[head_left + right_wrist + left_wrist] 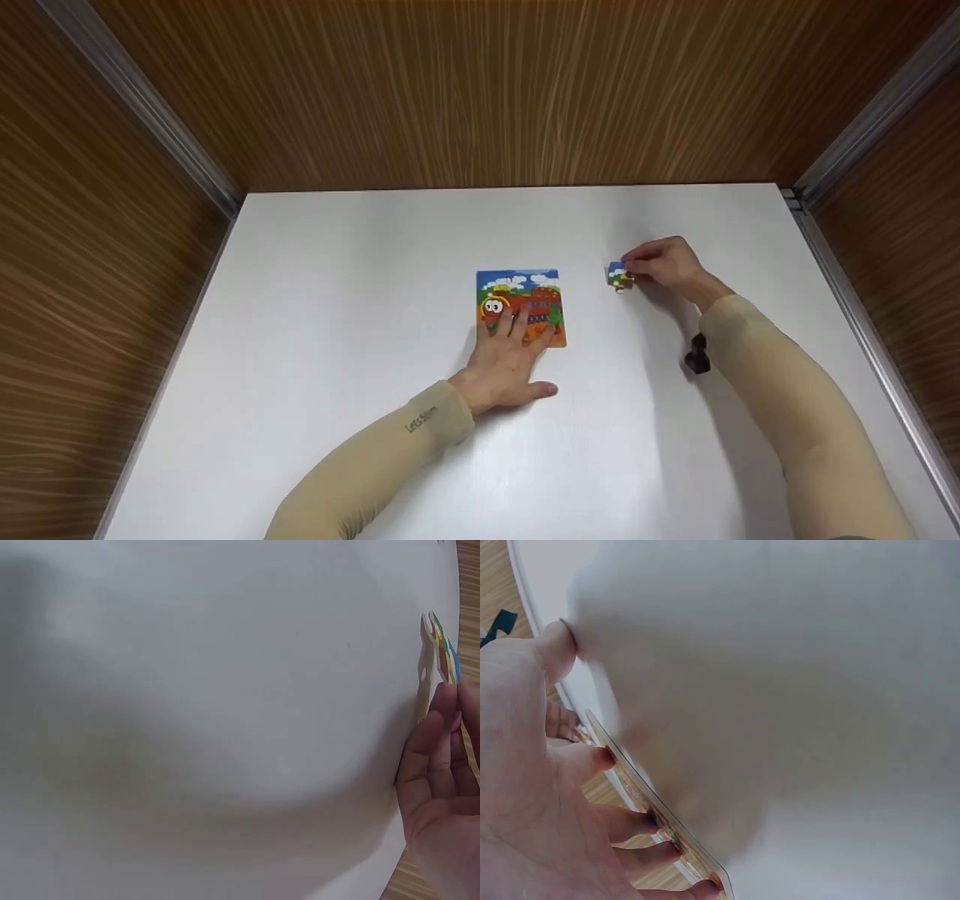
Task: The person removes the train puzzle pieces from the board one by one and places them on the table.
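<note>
A square picture puzzle (pixel 538 280) with a cartoon train, blue sky and orange ground lies flat on the white table. On its lower part rest the spread, straight fingers of my left hand (pixel 504 369); the thumb points right, off the puzzle. In the left wrist view the puzzle's thin edge (pixel 697 847) shows beneath the fingertips of the left hand (pixel 551 787). To the right, my right hand (pixel 670 264) pinches a small colourful puzzle piece (pixel 616 276) between thumb and fingers. The right wrist view shows that piece (pixel 444 649) edge-on; whether it is more than one cannot be told.
A small black object (pixel 697 356) lies on the table (pixel 360 300) beside the right forearm. Wood-patterned panels (pixel 510 97) stand behind and at both sides, with metal rails (pixel 150 97) at the corners.
</note>
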`<state>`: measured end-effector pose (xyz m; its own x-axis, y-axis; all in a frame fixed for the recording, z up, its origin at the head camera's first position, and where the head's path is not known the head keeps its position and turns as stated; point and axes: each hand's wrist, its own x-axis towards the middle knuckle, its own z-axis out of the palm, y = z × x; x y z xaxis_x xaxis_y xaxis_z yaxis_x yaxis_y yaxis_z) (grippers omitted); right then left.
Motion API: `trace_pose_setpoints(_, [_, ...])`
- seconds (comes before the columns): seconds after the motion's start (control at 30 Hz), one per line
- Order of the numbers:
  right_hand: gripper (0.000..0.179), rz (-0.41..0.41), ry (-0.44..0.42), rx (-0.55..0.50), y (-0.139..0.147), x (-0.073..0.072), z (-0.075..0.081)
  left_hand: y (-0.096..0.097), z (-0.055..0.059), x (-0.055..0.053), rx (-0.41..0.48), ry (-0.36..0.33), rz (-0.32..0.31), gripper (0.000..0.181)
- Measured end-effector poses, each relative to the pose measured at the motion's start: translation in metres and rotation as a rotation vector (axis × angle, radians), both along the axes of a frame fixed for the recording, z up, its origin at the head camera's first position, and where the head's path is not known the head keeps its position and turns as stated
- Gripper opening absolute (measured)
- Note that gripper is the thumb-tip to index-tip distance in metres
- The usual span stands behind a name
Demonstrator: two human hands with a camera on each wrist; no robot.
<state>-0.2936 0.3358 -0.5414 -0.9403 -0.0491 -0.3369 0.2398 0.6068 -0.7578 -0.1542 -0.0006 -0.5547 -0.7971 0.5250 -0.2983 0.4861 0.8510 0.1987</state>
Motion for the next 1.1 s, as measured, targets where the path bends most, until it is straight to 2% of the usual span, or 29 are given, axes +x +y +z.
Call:
trace_pose_setpoints(0.53, [0.025, 0.013, 0.096, 0.090, -0.009, -0.001, -0.007, 0.000, -0.002, 0.000, 0.004, 0.005, 0.006, 0.097])
trace_pose_setpoints(1.1, [0.025, 0.043, 0.128, 0.151, -0.009, 0.000, -0.008, 0.001, -0.003, 0.001, 0.015, 0.002, 0.006, 0.098])
